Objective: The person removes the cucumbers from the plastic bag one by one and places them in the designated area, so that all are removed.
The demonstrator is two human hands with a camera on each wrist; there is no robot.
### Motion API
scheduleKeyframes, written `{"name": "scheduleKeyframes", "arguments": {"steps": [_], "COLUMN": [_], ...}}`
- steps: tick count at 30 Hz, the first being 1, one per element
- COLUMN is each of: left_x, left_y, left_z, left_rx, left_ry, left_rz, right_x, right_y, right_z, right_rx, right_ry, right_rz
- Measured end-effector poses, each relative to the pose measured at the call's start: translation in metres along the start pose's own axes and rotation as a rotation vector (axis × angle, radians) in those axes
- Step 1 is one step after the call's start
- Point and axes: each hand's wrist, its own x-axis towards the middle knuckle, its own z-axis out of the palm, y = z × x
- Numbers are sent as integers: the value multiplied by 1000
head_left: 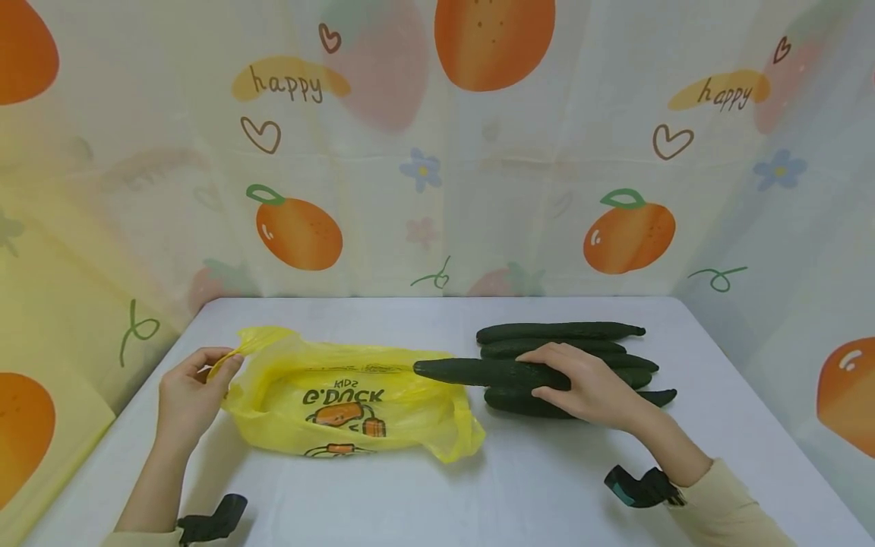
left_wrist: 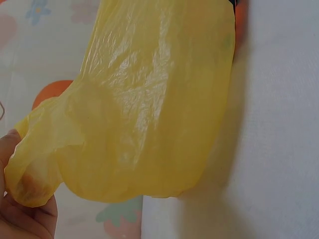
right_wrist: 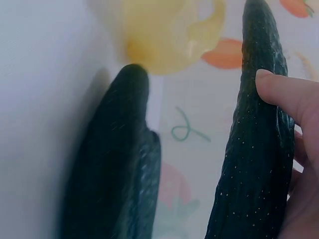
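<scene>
A yellow plastic bag (head_left: 355, 410) with a printed duck design lies on the left half of the table. My left hand (head_left: 194, 391) pinches a handle at its left end; the left wrist view shows thumb and fingers on the thin film (left_wrist: 134, 124). My right hand (head_left: 581, 384) grips a dark green cucumber (head_left: 478, 371), raised above the others, its tip over the bag's right end. In the right wrist view the thumb lies along that cucumber (right_wrist: 254, 149). Several more cucumbers (head_left: 560, 332) lie side by side under and behind the right hand.
The white table (head_left: 424, 501) ends at a fruit-printed curtain (head_left: 478, 228) behind and at both sides. Black wrist cameras (head_left: 215, 520) sit on both forearms, close above the tabletop.
</scene>
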Motion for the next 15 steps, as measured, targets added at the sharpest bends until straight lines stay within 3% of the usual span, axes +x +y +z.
{"name": "scheduleKeyframes", "arguments": {"steps": [15], "left_x": [1], "left_y": [1], "left_z": [-1], "left_rx": [-13], "left_ry": [2], "left_rz": [0], "right_x": [-51], "right_y": [11], "right_z": [-5], "right_rx": [-97], "right_ry": [26], "right_rz": [84]}}
